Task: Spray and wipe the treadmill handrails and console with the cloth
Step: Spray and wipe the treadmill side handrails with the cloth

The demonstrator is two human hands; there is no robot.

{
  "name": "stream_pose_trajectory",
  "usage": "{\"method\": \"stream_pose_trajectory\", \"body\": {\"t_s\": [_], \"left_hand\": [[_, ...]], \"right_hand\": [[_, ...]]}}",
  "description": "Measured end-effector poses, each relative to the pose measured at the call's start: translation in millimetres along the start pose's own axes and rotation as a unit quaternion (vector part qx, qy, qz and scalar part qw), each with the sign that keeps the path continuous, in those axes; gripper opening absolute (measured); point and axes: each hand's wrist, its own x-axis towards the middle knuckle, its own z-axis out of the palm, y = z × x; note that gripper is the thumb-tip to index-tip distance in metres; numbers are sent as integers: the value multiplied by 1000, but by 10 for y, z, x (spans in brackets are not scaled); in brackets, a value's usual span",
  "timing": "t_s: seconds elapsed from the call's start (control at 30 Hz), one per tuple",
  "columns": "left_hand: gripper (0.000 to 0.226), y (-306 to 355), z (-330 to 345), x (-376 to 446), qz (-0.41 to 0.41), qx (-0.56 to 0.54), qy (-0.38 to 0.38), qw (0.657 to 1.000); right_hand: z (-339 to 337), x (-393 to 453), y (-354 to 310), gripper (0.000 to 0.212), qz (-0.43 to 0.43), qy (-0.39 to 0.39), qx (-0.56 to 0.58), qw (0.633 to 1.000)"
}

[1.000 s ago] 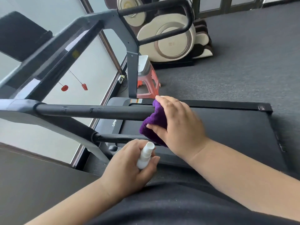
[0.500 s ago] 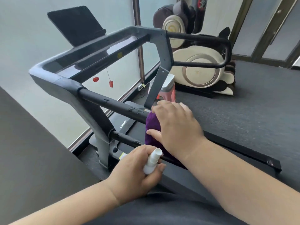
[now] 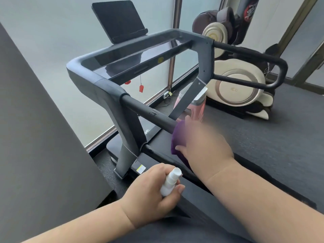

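The right hand (image 3: 203, 148) presses a purple cloth (image 3: 178, 139) against the near handrail (image 3: 149, 113) of the treadmill, at the end of the bar nearest the person; the hand is blurred, yet its fingers (image 3: 189, 120) are seen curled over the top of the cloth while the thumb lies along the cloth's lower edge, so the cloth is clamped between hand and bar; the cloth hangs down past the rail toward a second, lower bar (image 3: 157, 154) that runs parallel beneath it. The left hand (image 3: 150, 193) is lower and nearer the person, its fingers wrapped round a small white spray bottle (image 3: 169, 182); the nozzle end sticks up out of the fist, and the thumb lies along the bottle's side; bottle and cloth are apart. The grey console (image 3: 126, 57) spans the frame at the far end of the rail, with a dark tablet holder (image 3: 119, 20) standing tilted above it; the far handrail (image 3: 249, 51) loops out from the other corner of the frame. A red safety clip (image 3: 141, 88) dangles on a cord below the console. The dark treadmill belt (image 3: 263, 137) stretches beneath the right arm; a pink stool (image 3: 198, 107) stands beyond the frame's upright, and a cream and brown massage chair (image 3: 235, 81) sits by the frosted windows (image 3: 52, 41).
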Motion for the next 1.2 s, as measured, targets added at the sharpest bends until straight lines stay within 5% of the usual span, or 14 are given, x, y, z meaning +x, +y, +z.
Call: {"method": "stream_pose_trajectory", "body": {"t_s": [0.5,0.67,0.9,1.03,1.2], "left_hand": [[18,-1017,-971,343,-14,-27,-4,1000],[42,-1308,-1255,404,-28,-89,14,996],[43,-1681,-1554,422,48,-146,51,987],[42,-1809,-1696,394,46,-150,34,987],[43,-1917,-1827,377,48,-156,16,986]], "right_hand": [[-67,1060,-1156,83,-28,-13,-36,999],[-117,1503,-1551,85,-42,-38,-3,998],[-220,1174,-1253,75,5,-60,63,996],[-179,913,-1180,75,32,-1,63,998],[-246,1370,-1523,80,51,-60,30,996]]}}
